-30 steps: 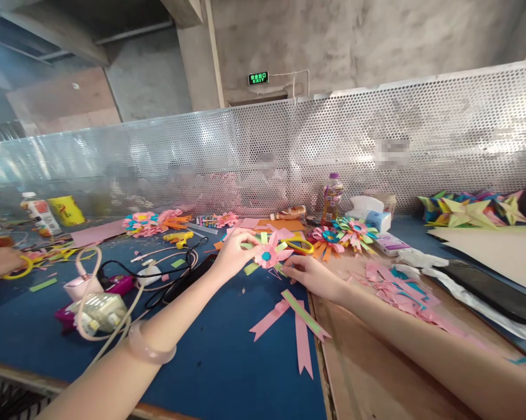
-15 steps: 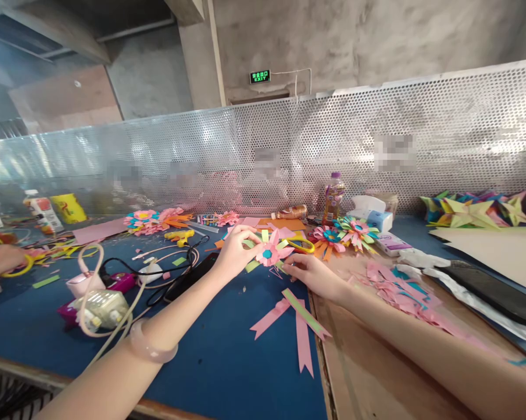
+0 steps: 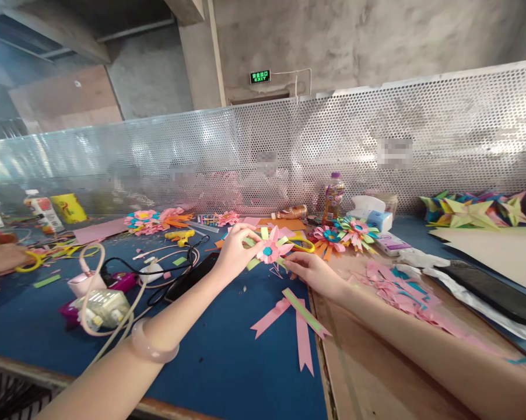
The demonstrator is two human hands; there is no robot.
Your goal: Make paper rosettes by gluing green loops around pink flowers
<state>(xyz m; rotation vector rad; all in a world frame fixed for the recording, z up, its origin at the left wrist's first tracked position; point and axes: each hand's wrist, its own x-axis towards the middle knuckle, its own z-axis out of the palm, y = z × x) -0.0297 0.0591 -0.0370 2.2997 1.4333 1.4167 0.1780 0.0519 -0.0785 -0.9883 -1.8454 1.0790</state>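
Note:
My left hand (image 3: 237, 252) pinches the left side of a paper flower (image 3: 277, 238) between thumb and fingertips, holding it up off the blue table. The flower has pink petals, pale green ones behind them and a blue centre. At its lower right edge my right hand (image 3: 312, 269) has thumb and fingers closed on a petal; the exact contact is small and partly hidden. Below the hands lie pink paper ribbons with notched ends (image 3: 304, 344) and a green strip (image 3: 304, 312). Yellow-handled scissors (image 3: 304, 244) rest just behind the flower.
Left are a power strip with cables (image 3: 105, 306), a yellow glue gun (image 3: 181, 236) and a dark phone (image 3: 193, 277). Finished flowers (image 3: 328, 236), a bottle (image 3: 334, 198) and pink paper pieces (image 3: 398, 289) stand or lie right. Another person's hand (image 3: 3, 262) holds yellow-handled scissors at far left.
The flower has tilted a little and shifted slightly right in my left hand. My right fingers have drawn closer together at its edge. The other person's hand has moved slightly right.

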